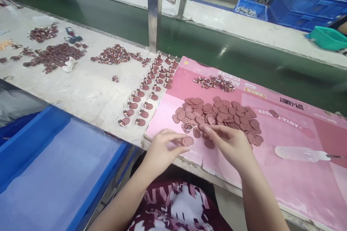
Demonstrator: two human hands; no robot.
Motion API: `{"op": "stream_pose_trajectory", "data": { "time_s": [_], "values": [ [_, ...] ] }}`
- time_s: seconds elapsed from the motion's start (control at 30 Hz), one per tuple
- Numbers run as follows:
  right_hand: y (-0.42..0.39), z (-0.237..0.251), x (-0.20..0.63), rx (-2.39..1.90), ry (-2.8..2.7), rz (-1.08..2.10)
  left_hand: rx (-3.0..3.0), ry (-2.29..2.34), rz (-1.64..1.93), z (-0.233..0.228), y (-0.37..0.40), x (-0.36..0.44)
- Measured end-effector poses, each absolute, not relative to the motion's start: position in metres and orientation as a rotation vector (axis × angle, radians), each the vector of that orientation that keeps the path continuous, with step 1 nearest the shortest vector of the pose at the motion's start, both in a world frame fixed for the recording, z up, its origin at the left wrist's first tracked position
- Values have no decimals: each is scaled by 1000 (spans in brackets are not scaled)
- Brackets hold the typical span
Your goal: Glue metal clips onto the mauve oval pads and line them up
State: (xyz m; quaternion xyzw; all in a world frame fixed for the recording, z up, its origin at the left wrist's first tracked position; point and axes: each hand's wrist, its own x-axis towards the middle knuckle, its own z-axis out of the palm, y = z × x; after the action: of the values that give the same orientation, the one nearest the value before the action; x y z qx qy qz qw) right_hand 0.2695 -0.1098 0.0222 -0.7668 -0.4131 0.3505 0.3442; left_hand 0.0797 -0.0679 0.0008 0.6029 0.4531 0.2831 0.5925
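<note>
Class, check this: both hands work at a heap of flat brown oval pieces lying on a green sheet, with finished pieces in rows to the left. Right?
Not quite. In the head view the heap of oval pieces lies on a pink sheet, not green. The left hand, right hand and the rows are as stated.

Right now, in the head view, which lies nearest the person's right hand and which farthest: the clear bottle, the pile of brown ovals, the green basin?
1. Pile of brown ovals, just beyond the right hand.
2. Clear bottle, lying to its right on the pink board.
3. Green basin, far back right.

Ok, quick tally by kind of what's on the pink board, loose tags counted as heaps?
Heap of flat brown oval tags: 1
Small heap of brown-and-white pieces: 1
Clear-handled tool: 1
Single tag at the left hand: 1
Total: 4
</note>
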Motion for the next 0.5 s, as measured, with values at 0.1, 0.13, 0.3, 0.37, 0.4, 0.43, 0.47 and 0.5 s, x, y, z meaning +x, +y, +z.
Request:
{"op": "stream_pose_trajectory", "data": {
  "time_s": [0.1, 0.13, 0.3, 0.37, 0.4, 0.43, 0.47, 0.5],
  "values": [
    [-102, 29, 255, -2171, -1188, 833, 1359, 1069, 667, 4, -72, 69],
    [-98, 30, 249, -2237, -1218, 774, 1360, 1070, 678, 5, -73, 67],
    [-80, 29, 226, -2450, -1315, 588, 1422, 1037, 732, 12, -76, 63],
    [-78, 27, 223, -2442, -1355, 601, 1440, 1026, 746, 14, -76, 63],
    [-79, 26, 222, -2424, -1376, 611, 1449, 1027, 752, 14, -76, 63],
    [-80, 25, 222, -2409, -1401, 618, 1460, 1035, 756, 14, -76, 62],
    [-81, 24, 222, -2396, -1428, 619, 1470, 1047, 756, 14, -76, 62],
    [-83, 24, 223, -2388, -1448, 618, 1480, 1061, 756, 13, -76, 62]
  ]
}}
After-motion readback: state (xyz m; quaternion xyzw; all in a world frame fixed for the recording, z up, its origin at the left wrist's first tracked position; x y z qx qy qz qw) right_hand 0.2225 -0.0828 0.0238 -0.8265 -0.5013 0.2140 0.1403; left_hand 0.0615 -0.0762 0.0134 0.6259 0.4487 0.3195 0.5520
